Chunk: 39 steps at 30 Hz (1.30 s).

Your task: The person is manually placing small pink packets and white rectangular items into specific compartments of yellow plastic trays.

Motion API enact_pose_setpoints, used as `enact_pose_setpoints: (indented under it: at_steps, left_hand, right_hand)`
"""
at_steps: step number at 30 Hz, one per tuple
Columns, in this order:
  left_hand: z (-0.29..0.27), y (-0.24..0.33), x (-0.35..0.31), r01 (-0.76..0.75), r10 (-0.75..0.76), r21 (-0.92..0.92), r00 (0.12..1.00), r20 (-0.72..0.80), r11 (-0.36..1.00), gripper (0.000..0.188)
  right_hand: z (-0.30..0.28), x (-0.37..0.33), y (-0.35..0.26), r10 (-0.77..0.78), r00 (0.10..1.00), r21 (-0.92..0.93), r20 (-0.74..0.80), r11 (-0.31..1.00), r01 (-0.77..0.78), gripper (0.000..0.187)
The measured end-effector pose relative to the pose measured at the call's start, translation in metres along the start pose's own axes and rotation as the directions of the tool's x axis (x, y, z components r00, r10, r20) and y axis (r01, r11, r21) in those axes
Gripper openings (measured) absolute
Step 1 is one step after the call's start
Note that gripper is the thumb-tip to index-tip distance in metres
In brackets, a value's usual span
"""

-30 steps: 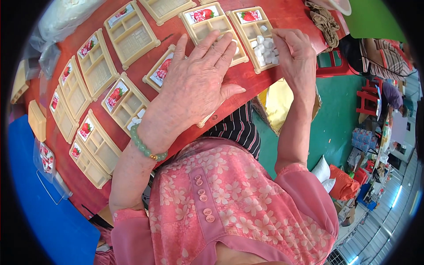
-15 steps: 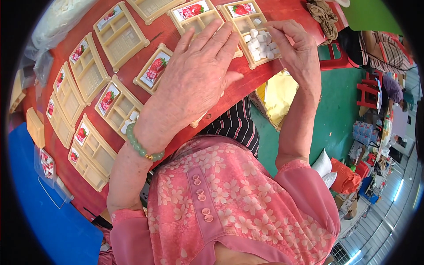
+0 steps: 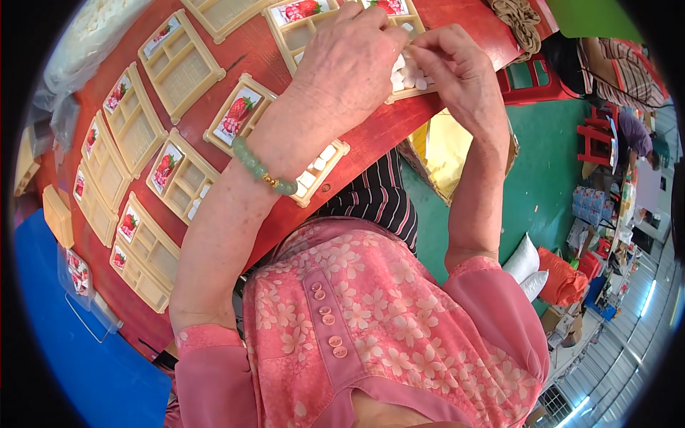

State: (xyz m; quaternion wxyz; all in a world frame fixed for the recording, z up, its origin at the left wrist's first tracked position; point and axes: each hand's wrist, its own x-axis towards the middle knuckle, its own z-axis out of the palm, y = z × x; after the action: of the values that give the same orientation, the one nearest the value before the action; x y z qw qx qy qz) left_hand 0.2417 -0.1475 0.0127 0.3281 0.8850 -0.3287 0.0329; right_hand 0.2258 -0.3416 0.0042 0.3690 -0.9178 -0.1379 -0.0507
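At the far edge of the view, my left hand [image 3: 349,64], wearing a green bead bracelet [image 3: 250,160], is bent with its fingers curled down over a beige compartment tray [image 3: 283,36]. Its fingertips are hidden. My right hand [image 3: 460,82] has thumb and forefinger pinched together above a second beige tray [image 3: 408,93]. Small white blocks [image 3: 408,75] are heaped in that tray, partly covered by my hands. Whatever lies in either hand's fingers is too hidden to make out. Both trays carry a strawberry picture card [image 3: 303,10] at their far end.
Several more beige trays with strawberry cards, such as one large tray [image 3: 182,64], cover the red table [image 3: 242,50]. White blocks sit in a tray [image 3: 321,171] near the table edge. Below the edge stands a box with yellow lining [image 3: 442,153]. A brown cloth bundle [image 3: 517,25] lies at far right.
My left hand has moved away from me and slightly right, its spread fingers now curled. My right hand has shifted a little left and up. The near tray with white blocks is now uncovered.
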Motion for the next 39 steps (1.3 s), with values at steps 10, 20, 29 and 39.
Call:
enact_pose_setpoints:
  at_steps: [10, 20, 29, 39]
  left_hand:
    - [0.009, -0.009, 0.010, -0.126, 0.140, 0.108, 0.980, -0.138, 0.986, 0.015]
    - [-0.001, -0.008, 0.004, -0.063, 0.010, -0.171, 0.955, -0.297, 0.983, 0.004]
    - [-0.007, -0.038, -0.015, 0.382, -0.429, -0.779, 0.889, 0.161, 0.498, 0.014]
    - [0.004, 0.004, -0.022, 0.049, -0.080, -0.194, 0.985, -0.154, 0.980, 0.012]
  right_hand:
    - [-0.011, -0.001, 0.009, 0.156, 0.978, 0.449, -0.142, 0.890, -0.077, 0.017]
    - [-0.017, 0.031, -0.005, -0.124, 0.991, -0.108, -0.048, 0.987, 0.118, 0.018]
    - [-0.013, 0.041, -0.011, 0.081, 0.994, -0.144, 0.076, 0.987, -0.069, 0.019]
    - [-0.030, 0.027, -0.045, 0.317, 0.946, 0.005, 0.063, 0.948, -0.318, 0.015]
